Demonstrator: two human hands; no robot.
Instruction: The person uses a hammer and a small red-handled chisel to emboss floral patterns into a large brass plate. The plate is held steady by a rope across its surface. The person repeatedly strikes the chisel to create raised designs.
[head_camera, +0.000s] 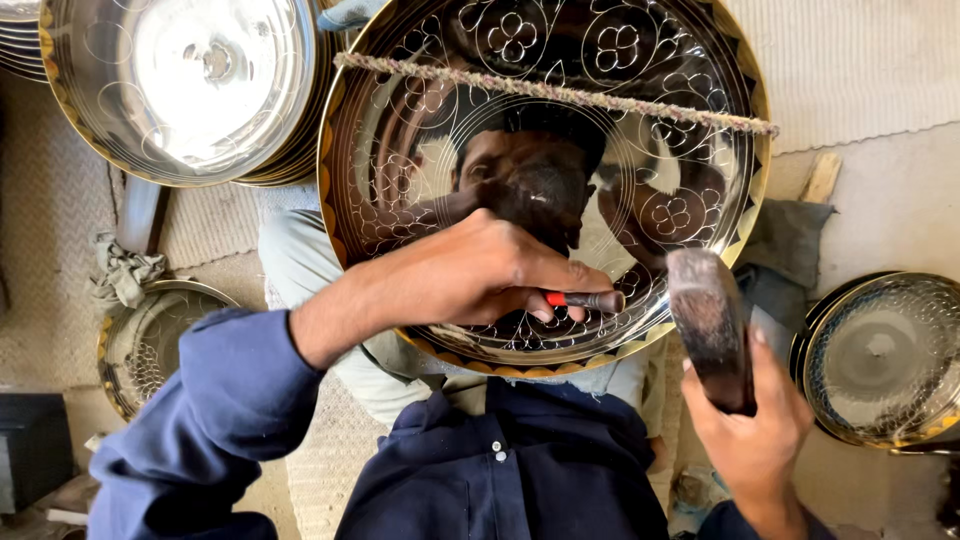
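Note:
A large shiny metal plate (700, 70) with engraved flower patterns and a gold-toned rim rests on my lap, with a twisted cord (600, 98) stretched across it. My left hand (480, 275) is closed around a small chisel (590, 300) with a red band, its tip lying on the plate's lower part. My right hand (755, 425) grips a dark, worn hammer (710, 325), raised just right of the chisel near the plate's rim. I wear a dark blue shirt.
A stack of shiny round plates (180, 85) sits at the upper left. One patterned plate (150, 340) lies on the floor at the left, another (885, 360) at the right. A crumpled rag (125, 275) and woven matting surround me.

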